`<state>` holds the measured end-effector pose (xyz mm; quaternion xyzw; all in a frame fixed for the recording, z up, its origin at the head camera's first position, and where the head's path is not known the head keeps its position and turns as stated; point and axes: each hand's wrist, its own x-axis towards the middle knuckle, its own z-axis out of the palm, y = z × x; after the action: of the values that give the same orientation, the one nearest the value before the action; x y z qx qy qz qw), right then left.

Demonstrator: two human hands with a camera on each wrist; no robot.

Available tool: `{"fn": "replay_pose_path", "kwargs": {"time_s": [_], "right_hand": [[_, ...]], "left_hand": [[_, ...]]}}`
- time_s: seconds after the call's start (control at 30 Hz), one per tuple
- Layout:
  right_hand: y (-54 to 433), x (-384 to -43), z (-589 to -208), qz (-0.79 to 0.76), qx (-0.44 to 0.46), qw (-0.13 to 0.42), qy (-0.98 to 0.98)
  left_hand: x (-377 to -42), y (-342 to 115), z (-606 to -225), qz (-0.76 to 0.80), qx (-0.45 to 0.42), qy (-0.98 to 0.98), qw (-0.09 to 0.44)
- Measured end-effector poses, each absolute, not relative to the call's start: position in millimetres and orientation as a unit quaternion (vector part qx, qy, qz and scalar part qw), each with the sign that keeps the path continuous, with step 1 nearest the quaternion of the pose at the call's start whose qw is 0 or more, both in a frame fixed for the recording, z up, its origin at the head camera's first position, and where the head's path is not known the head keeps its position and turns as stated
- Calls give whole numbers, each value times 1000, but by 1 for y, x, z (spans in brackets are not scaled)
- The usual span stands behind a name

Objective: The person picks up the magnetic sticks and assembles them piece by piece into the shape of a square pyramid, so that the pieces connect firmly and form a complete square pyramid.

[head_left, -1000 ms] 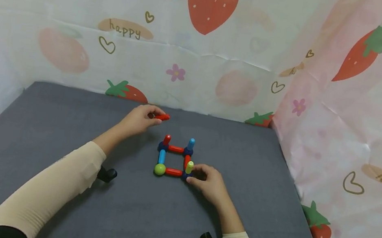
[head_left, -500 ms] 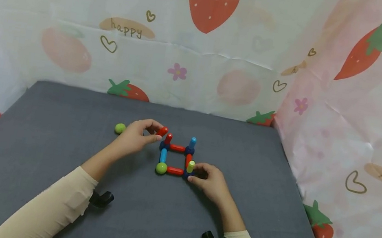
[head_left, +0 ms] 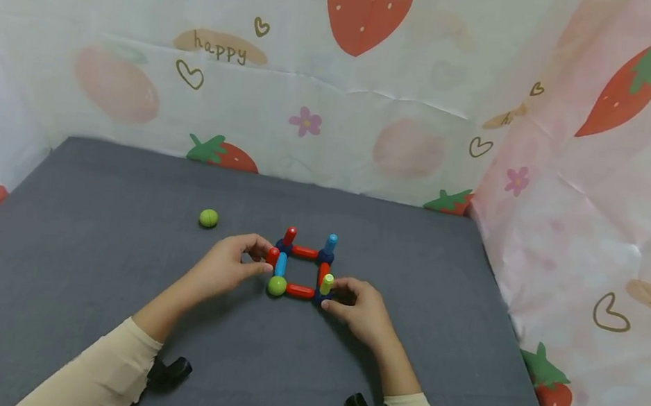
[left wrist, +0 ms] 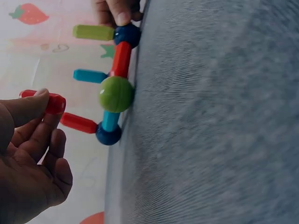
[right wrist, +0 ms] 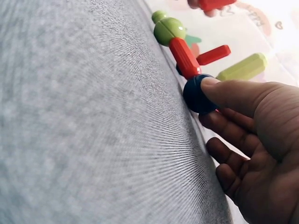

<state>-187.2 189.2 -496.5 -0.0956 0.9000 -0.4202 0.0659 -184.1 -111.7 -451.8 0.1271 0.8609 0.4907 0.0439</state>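
A square frame of rods and balls lies on the cloth. Red rods (head_left: 300, 291) and one blue rod (head_left: 281, 264) form its sides. Dark blue balls (left wrist: 108, 134) sit at three corners, each with an upright rod: red (head_left: 290, 235), blue (head_left: 331, 243) and yellow-green (right wrist: 243, 67). The fourth corner is a green ball (left wrist: 116, 94) with nothing standing on it. My left hand (head_left: 233, 265) pinches a loose red rod (left wrist: 55, 103) between thumb and fingers, above and left of the green ball. My right hand (head_left: 361, 312) grips the near right dark blue ball (right wrist: 199, 94) by thumb and fingers.
A loose green ball (head_left: 208, 218) lies on the grey cloth (head_left: 127, 222) left of the frame, behind my left hand. A printed strawberry curtain (head_left: 325, 119) stands along the back and the sides. Black wrist cameras (head_left: 170, 373) hang under both forearms.
My left hand has come from the back of the table toward the frame's near left corner, carrying the red rod, now tilted more upright. The loose green ball has come into view. My right hand stays put.
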Motion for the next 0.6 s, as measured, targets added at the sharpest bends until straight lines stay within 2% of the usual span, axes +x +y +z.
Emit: {"fn": "replay_pose_path", "kwargs": {"time_s": [0.6], "right_hand": [[188, -187, -494, -414, -103, 64, 902]], "left_hand": [[-185, -100, -469, 457, 127, 877, 73]]}}
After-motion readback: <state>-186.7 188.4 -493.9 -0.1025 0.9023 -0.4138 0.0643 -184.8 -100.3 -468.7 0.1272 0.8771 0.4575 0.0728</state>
